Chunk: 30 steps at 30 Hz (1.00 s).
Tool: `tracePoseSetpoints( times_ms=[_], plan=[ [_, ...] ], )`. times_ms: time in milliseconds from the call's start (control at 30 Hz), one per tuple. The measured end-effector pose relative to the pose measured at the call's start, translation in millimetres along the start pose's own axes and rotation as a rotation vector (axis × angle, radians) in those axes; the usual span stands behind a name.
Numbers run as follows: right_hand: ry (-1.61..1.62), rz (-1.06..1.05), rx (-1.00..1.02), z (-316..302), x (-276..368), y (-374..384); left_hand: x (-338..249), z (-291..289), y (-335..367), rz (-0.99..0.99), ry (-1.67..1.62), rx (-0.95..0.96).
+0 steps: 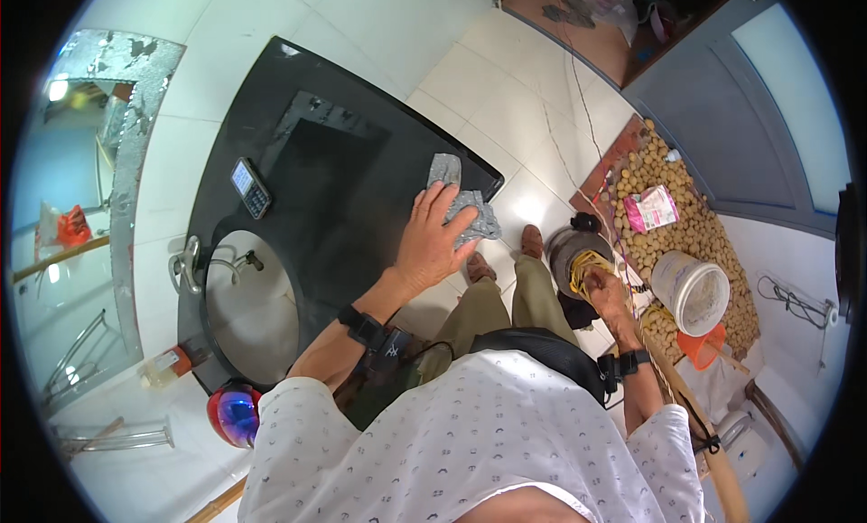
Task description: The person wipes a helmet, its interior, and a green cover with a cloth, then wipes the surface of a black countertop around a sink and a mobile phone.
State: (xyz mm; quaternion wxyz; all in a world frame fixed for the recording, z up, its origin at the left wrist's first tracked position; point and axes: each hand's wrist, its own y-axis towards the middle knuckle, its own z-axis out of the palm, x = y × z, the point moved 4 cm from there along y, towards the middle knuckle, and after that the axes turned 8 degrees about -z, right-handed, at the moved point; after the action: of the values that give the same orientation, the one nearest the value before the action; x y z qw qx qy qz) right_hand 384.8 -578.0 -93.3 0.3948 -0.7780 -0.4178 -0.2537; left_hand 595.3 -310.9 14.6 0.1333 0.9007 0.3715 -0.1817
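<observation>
My left hand point(433, 238) presses down on a crumpled grey cloth point(486, 218) at the right end of a glossy black countertop point(334, 189). Its fingers bend over the cloth, and part of the cloth lies along the counter's edge. Lower down on the right, my right hand point(607, 293) hangs with its fingers curled in. Behind those fingers show yellow strands point(587, 263) on a round grey container point(571, 245) on the floor. Whether the right fingers hold anything is hidden.
A keypad phone point(251, 189) and a sink basin point(257, 311) with a chrome faucet point(189, 265) are on the left. To the right lie potatoes point(713, 225), a pink-white packet point(651, 208), a white bucket point(694, 293) and an orange container point(700, 345), near a grey door point(722, 98).
</observation>
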Motion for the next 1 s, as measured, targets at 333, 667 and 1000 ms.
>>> tracePoseSetpoints(
  times_ms=[333, 667, 1000],
  plan=[
    [0.078, 0.081, 0.102, 19.2, -76.9, 6.4, -10.4, -0.4, 2.6, -0.037, 0.063, -0.006],
    [0.219, -0.234, 0.117, 41.7, 67.0, 89.1, 28.6, -53.2, -247.9, -0.643, 0.144, -0.135],
    [0.388, -0.462, 0.133, 63.4, 185.2, 136.5, 54.5, -45.8, -428.3, -1.416, 0.361, -0.783]
  ],
)
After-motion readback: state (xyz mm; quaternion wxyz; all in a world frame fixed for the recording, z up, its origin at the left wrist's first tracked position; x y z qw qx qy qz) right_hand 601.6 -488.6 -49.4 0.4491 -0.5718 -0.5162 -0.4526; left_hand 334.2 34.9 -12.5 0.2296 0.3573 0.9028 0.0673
